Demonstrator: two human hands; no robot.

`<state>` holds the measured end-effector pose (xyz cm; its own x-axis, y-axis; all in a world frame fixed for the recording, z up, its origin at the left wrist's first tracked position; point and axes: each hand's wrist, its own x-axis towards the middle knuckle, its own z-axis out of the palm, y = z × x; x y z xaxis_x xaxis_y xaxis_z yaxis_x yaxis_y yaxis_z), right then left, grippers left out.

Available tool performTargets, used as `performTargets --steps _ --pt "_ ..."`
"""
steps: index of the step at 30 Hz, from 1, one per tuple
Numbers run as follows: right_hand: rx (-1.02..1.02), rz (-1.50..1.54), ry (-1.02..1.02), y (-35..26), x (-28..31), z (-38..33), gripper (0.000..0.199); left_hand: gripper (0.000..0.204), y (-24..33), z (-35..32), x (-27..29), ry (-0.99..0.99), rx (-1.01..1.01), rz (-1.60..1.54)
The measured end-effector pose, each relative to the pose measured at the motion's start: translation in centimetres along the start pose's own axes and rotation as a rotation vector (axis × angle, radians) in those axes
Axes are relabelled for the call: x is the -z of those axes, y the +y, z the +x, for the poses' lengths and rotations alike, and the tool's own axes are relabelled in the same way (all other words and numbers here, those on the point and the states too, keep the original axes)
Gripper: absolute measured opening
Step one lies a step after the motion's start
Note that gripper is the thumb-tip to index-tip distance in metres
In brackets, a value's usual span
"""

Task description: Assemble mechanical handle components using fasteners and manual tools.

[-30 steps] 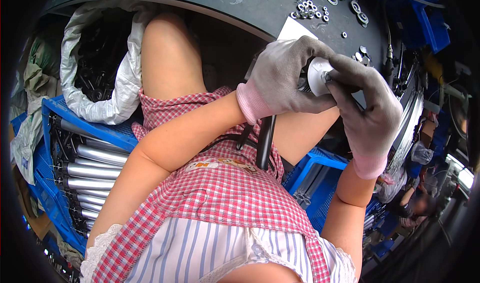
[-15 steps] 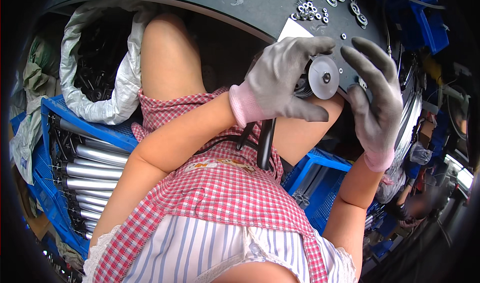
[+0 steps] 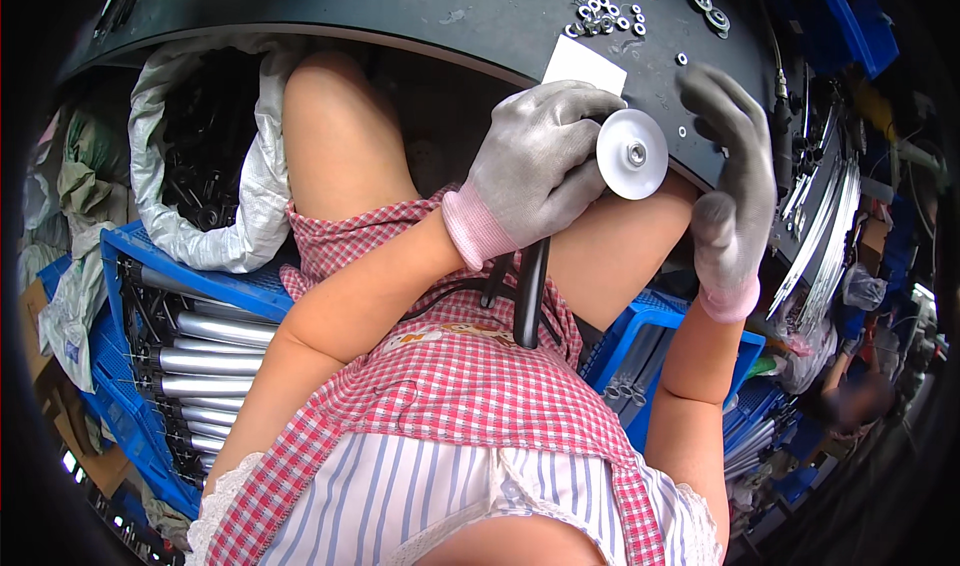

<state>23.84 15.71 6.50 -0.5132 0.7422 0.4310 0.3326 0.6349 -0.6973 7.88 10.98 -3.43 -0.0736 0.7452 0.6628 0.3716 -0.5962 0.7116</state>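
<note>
Your right hand (image 3: pixel 730 176) has let go and hangs open beside the white disc (image 3: pixel 632 154); your left hand (image 3: pixel 535 166) alone now clamps it at the table edge (image 3: pixel 480 61)

Left hand (image 3: pixel 535 166), grey-gloved, fingers curled closed just left of the round white metal disc (image 3: pixel 632 153). Right hand (image 3: pixel 735 181), gloved, fingers spread, just right of it.

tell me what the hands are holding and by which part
The left hand holds a white disc on a black rod, gripping just behind the disc, fingers at its rear edge. The right hand is open and holds nothing.
</note>
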Motion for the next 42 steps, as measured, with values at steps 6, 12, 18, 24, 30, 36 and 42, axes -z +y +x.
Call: performTargets --steps 6,12,18,24,30,36,42 --pt "0.029 -0.027 -0.047 0.4 0.5 -0.4 0.082 0.021 0.0 -0.1 0.0 -0.016 -0.023 0.016" --pt "-0.1 0.021 -0.008 1.5 2.1 -3.2 0.087 0.025 -0.1 -0.4 0.0 -0.029 -0.02 0.008" --pt "-0.929 1.228 0.007 2.1 -8.3 -13.5 0.066 0.021 0.1 0.0 0.2 0.014 -0.054 0.034" --pt "-1.033 0.946 -0.119 0.5 -10.5 -15.0 0.024 0.029 3.1 -0.2 0.0 0.071 -0.198 0.354" --pt "-0.632 1.244 0.168 -2.1 7.0 -24.9 0.046 0.072 3.6 -5.8 -0.2 -0.425 -0.166 -0.056" --pt "-0.284 -0.331 1.16 -4.1 19.4 -30.2 0.051 0.02 5.2 -7.4 0.8 -0.755 -0.053 -0.404" --pt "-0.204 -0.389 1.029 -0.4 14.1 -20.1 0.038 0.023 10.6 -5.1 2.5 -0.847 0.345 -0.13"
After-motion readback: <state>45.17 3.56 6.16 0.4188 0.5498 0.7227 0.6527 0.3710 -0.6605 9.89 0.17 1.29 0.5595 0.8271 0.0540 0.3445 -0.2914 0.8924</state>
